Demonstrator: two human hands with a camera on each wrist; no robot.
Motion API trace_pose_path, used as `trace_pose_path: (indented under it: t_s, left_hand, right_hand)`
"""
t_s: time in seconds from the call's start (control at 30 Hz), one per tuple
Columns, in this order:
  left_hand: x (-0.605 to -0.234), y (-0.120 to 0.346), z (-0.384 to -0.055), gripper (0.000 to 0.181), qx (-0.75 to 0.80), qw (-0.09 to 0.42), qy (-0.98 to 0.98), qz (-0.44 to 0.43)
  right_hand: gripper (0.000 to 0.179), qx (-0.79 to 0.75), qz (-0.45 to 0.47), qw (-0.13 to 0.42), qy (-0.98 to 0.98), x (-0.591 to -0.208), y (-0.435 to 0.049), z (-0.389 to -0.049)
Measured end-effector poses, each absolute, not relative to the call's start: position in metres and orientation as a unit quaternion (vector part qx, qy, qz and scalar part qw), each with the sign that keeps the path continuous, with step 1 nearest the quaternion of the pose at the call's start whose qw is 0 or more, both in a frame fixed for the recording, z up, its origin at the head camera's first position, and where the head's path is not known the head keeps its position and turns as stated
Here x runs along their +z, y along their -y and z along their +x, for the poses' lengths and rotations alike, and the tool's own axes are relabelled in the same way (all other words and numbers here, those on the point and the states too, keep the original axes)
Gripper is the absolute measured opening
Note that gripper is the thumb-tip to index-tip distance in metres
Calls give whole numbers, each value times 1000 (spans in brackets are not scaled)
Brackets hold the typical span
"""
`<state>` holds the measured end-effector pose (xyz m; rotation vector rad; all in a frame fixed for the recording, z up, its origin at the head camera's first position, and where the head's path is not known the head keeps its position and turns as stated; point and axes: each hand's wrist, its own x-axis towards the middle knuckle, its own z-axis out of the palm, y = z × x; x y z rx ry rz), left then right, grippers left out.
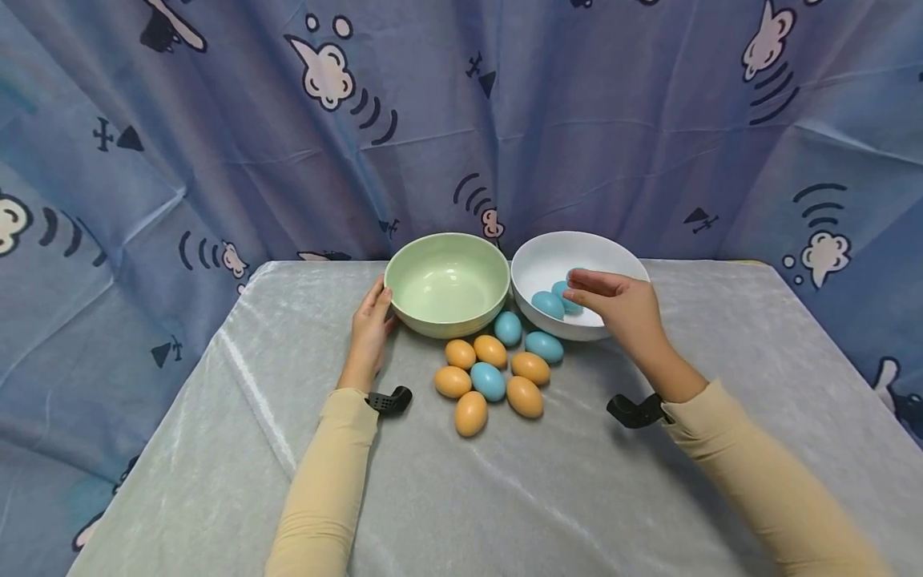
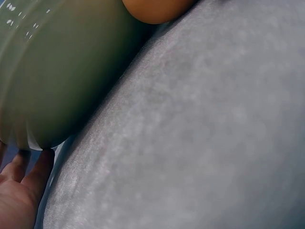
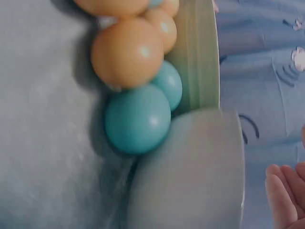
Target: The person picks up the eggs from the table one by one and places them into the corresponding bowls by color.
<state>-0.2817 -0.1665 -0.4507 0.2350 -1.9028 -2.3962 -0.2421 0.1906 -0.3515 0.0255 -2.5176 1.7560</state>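
1. Centre-left: left hand (image 1: 368, 336), fingers nearly straight, touches a glossy, round green bowl (image 1: 447, 323).
2. Centre: smooth orange eggs (image 1: 471, 413) and blue eggs (image 1: 488, 381) on velvety grey cloth (image 1: 548, 489).
3. Centre-right: right hand (image 1: 623, 308), thumb and fingers parted, empty, over a white bowl (image 1: 551, 260) containing more blue eggs.

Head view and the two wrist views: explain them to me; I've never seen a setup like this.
There is no machine here: a person works bare-handed. The wide picture comes from a camera on the head, looking forward and down; the two close ones come from small black wrist cameras, left and right. On a grey cloth stand a round, glossy pale-green bowl and a round white bowl. In front of them lie six smooth orange eggs and three smooth blue eggs; at least two more blue eggs are in the white bowl. The left hand touches the pale-green bowl's side. The right hand hovers over the white bowl, and no egg shows in its grip.
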Motion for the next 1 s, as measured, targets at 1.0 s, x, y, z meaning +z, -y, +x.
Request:
trace_pose_path:
  t_s: [1.0]
  left_hand:
    - [-447, 166, -280, 57, -778, 36, 623, 75]
  right_hand:
    - [48, 550, 46, -64, 831, -378, -167, -171]
